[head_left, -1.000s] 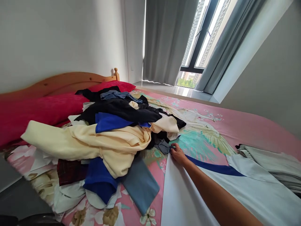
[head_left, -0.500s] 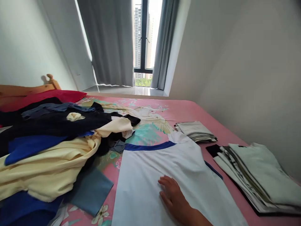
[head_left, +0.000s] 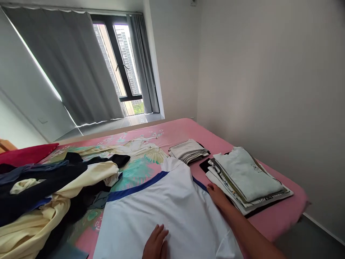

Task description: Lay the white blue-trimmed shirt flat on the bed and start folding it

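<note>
A white T-shirt (head_left: 172, 201) with blue trim along its hem and sleeve edge lies spread on the bed. Low in the view, my left hand (head_left: 156, 241) rests on the shirt's cloth with its fingers stretched out, holding nothing. At the shirt's right side, my right hand (head_left: 216, 195) is closed at the blue-edged sleeve (head_left: 199, 184); its fingers are partly hidden. Just beyond that hand sits a stack of folded shirts (head_left: 242, 176), a pale one on top. A smaller stack of folded light clothes (head_left: 188, 150) lies farther back.
Loose clothes lie heaped at the left, among them a cream garment (head_left: 88, 178) and dark ones (head_left: 58, 180), with a red pillow (head_left: 29, 153) behind. The pink flowered bed sheet (head_left: 178, 129) reaches toward a grey-curtained window (head_left: 121, 61). A wall (head_left: 269, 82) stands to the right.
My view has turned right. My right hand has moved from the middle of the shirt to its right sleeve. My left hand has come into view on the shirt.
</note>
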